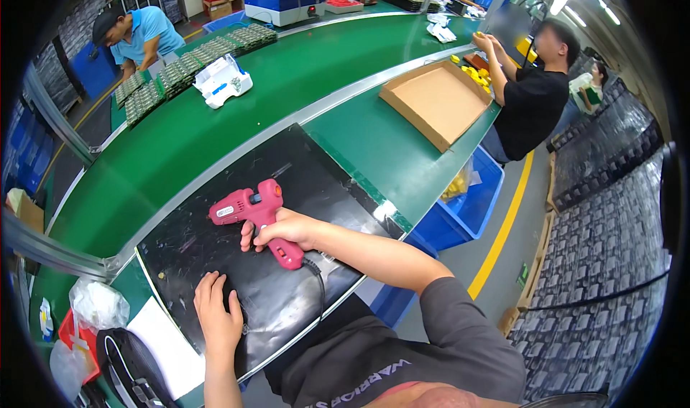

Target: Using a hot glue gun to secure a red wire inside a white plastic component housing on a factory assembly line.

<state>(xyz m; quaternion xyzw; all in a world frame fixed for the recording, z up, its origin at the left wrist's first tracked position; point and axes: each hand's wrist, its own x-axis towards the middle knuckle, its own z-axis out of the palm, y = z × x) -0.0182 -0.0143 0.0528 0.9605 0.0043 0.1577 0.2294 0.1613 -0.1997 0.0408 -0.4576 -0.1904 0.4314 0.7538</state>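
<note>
My right hand [289, 230] is closed round the handle of a pinkish-red hot glue gun [267, 200], its nozzle pointing left. A clear glue stick [282, 169] seems to jut from the gun's back. From the handle's base a dark cord [321, 286] runs down over the mat's near edge. My left hand [217, 309] lies palm down on the black mat [194, 257], fingers stretched out, holding nothing. Both hands are over this mat, on the green bench.
Beyond the mat runs a green conveyor belt [287, 77] with a white tray [223, 81] and rows of circuit boards [190, 63]. An open cardboard box [435, 103] and a co-worker [535, 95] are at right. White paper [169, 347], a black bag [133, 372] and a red bin [86, 343] lie left.
</note>
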